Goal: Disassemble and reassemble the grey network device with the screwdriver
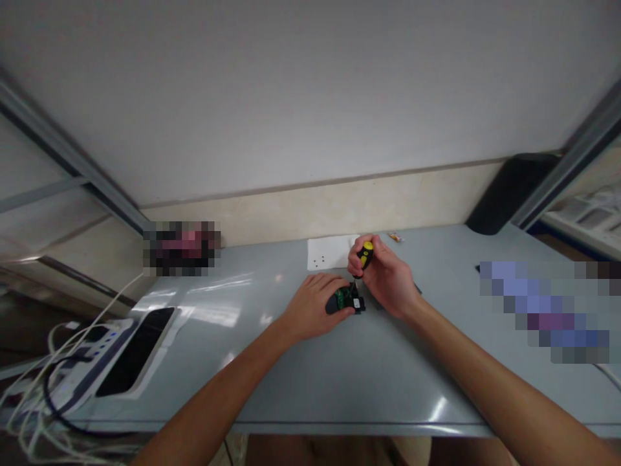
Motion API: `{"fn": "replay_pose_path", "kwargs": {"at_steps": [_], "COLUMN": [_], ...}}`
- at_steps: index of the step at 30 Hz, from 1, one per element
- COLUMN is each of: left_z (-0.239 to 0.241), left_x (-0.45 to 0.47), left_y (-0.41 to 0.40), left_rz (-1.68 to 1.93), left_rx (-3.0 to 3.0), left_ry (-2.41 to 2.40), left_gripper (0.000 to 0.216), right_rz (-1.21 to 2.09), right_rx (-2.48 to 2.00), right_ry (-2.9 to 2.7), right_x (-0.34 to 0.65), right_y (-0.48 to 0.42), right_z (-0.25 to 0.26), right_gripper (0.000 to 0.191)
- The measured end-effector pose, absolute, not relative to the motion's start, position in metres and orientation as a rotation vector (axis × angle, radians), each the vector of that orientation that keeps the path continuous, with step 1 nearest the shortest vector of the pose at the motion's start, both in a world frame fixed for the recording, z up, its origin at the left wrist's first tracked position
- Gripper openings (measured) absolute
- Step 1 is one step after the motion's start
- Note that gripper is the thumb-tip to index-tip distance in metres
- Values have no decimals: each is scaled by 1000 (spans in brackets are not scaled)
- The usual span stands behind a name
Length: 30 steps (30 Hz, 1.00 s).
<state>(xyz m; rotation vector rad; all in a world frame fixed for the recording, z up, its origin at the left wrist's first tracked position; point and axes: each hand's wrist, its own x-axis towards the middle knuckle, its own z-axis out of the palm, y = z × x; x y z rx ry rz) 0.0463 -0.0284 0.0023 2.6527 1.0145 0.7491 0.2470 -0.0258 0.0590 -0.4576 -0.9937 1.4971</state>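
Note:
My left hand (pixel 315 307) is closed around a small black device (pixel 358 303) and steadies it on the table. Its green circuit board (pixel 341 299) is exposed; the rounded black end looks like a computer mouse's shell. In my right hand (pixel 388 275) is a screwdriver (pixel 365 254) with a yellow and black handle, gripped upright with its shaft pointing down at the device. Whether the tip touches a screw is too small to tell. Just behind, a white sheet (pixel 330 251) carries several tiny dark screws (pixel 319 261). Part of a dark flat piece (pixel 418 288) shows beside my right wrist.
A phone (pixel 138 353) and a white power strip (pixel 104 362) with tangled cables (pixel 36 404) lie at the left. A black cylinder (pixel 509 194) leans at the back right. A small wrapper (pixel 396 237) lies near the wall. Blurred items sit at both sides.

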Motion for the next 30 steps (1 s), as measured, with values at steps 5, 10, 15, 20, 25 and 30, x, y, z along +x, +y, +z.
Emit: {"fn": "replay_pose_path", "kwargs": {"at_steps": [5,10,15,20,25,30], "left_z": [3,4,4,5,5,3], "left_x": [47,47,46,46,47,47], "left_y": [-29,-29,-29,-29,-29,-28], "left_rz": [742,717,703,707,703,688], "left_rx": [2651,2645,2652,2648,2642,2629], "left_ry": [1024,1029,1033,1033,1027,1015], "left_gripper": [45,45,46,46,46,47], "right_rz": [1474,1492,1467,1466,1469,1474], "right_rx": [-436,-458,-483,-453,-481,-457], "right_ry": [-1001,-987,-1006,-991,-999,-1004], "right_x": [246,247,247,246,247,247], "right_y": [-26,-26,-26,-25,-25,-27], "right_z": [59,59,59,58,58,59], "right_gripper": [32,30,32,31,31,32]}}
